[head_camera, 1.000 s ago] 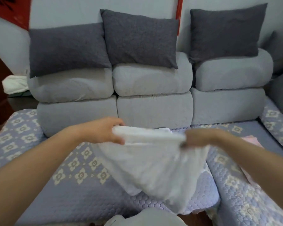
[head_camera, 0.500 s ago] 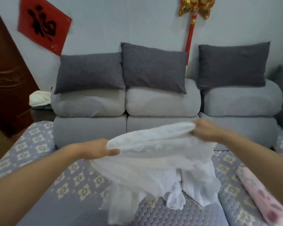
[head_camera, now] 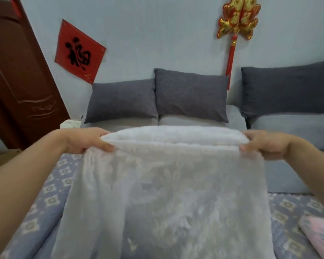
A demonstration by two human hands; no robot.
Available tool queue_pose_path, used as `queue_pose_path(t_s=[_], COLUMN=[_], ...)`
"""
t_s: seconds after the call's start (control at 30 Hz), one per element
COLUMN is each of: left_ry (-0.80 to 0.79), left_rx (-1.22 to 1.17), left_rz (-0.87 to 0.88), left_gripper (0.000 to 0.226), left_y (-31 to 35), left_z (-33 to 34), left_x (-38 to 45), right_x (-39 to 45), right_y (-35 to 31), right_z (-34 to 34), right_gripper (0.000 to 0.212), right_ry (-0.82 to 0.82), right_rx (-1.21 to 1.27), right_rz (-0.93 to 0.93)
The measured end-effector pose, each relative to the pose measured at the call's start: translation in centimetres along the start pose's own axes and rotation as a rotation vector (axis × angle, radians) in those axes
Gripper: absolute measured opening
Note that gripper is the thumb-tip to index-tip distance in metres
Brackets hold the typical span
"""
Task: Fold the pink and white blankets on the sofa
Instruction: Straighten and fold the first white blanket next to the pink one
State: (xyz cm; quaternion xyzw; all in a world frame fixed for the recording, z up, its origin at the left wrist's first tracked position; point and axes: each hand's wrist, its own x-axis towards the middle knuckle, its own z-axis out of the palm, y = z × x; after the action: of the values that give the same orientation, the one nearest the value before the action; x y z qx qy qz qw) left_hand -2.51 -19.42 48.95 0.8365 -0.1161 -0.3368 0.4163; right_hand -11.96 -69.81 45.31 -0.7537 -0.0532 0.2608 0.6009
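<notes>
while both hands [head_camera: 86, 141] [head_camera: 266, 146] pinch its top corners, the white blanket [head_camera: 168, 193] hangs lengthwise downward.

Single head view, close above the white blanket [head_camera: 168, 184], facing the sofa [head_camera: 288, 131] back and wall

Pale blue wall [head_camera: 157, 34], red square paper with a black character [head_camera: 79, 51], red-and-gold hanging ornament with tassel [head_camera: 237, 19], dark wooden door [head_camera: 17, 81] at left, three dark grey cushions [head_camera: 191, 94] on a grey sofa [head_camera: 292, 131], patterned blue seat cover [head_camera: 51, 193]
</notes>
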Motion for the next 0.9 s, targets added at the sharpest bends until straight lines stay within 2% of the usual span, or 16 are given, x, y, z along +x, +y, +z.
queue_pose_path(t_s=[0.03,0.1,0.13,0.17,0.23,0.27,0.3,0.37,0.43,0.53,0.6,0.67,0.7,0.77,0.83,0.9], left_ry=[-0.017,0.012,0.090,0.219,0.532,0.692,0.826,1.064,1.273,1.526,1.594,1.587,1.559,1.384,1.063,0.774], left_rx=[0.071,0.364,0.568,0.773,0.968,0.996,1.020,0.960,0.821,0.773,0.722,0.606,0.545,0.425,0.357,0.547], left_rz=[-0.046,-0.111,-0.141,-0.117,-0.060,-0.024,0.031,0.186,0.309,0.499,0.591,0.678,0.718,0.755,0.624,0.431], left_gripper=[0.040,0.037,0.029,0.020,0.009,0.008,0.010,0.014,0.016,0.017,0.013,0.011,0.011,0.009,0.009,0.026], left_y=[-0.3,-0.8,-1.0,-1.1,-0.1,1.3,3.4,9.3,16.2,24.4,26.8,26.9,26.4,24.1,19.8,14.1], left_z=[-0.6,-0.8,-0.6,-0.4,-0.3,-0.6,-1.1,-3.3,-6.3,-9.4,-10.5,-10.6,-10.3,-8.9,-6.9,-4.7], left_x=[0.2,1.4,2.4,3.8,6.3,7.2,7.7,7.5,5.6,1.9,0.8,1.2,1.8,3.1,4.8,6.5], right_x=[0.1,0.7,1.3,2.0,3.2,3.3,3.1,1.4,-1.4,-6.0,-7.7,-8.2,-8.1,-7.5,-6.9,-6.1], right_y=[0.2,0.9,1.4,1.8,1.2,-0.1,-2.0,-7.3,-13.8,-21.3,-23.5,-23.7,-23.0,-20.2,-15.2,-8.5], right_z=[-0.2,0.3,0.4,0.3,-0.8,-1.8,-3.3,-6.2,-8.4,-10.2,-10.5,-10.3,-10.0,-9.1,-8.8,-9.1], right_gripper=[0.061,0.052,0.042,0.031,0.019,0.018,0.018,0.019,0.019,0.018,0.019,0.021,0.020,0.008,0.006,0.007], right_ry=[-0.043,-0.108,-0.092,-0.046,0.119,0.276,0.513,1.061,1.447,1.764,1.876,1.887,1.801,1.433,1.059,0.774], right_rx=[-0.188,-0.756,-0.998,-1.137,-1.262,-1.297,-1.293,-1.187,-1.143,-1.089,-1.024,-0.903,-0.786,-0.546,-0.618,-0.833], right_rz=[0.121,0.396,0.510,0.586,0.648,0.629,0.566,0.340,0.095,-0.178,-0.316,-0.450,-0.525,-0.543,-0.271,0.059])
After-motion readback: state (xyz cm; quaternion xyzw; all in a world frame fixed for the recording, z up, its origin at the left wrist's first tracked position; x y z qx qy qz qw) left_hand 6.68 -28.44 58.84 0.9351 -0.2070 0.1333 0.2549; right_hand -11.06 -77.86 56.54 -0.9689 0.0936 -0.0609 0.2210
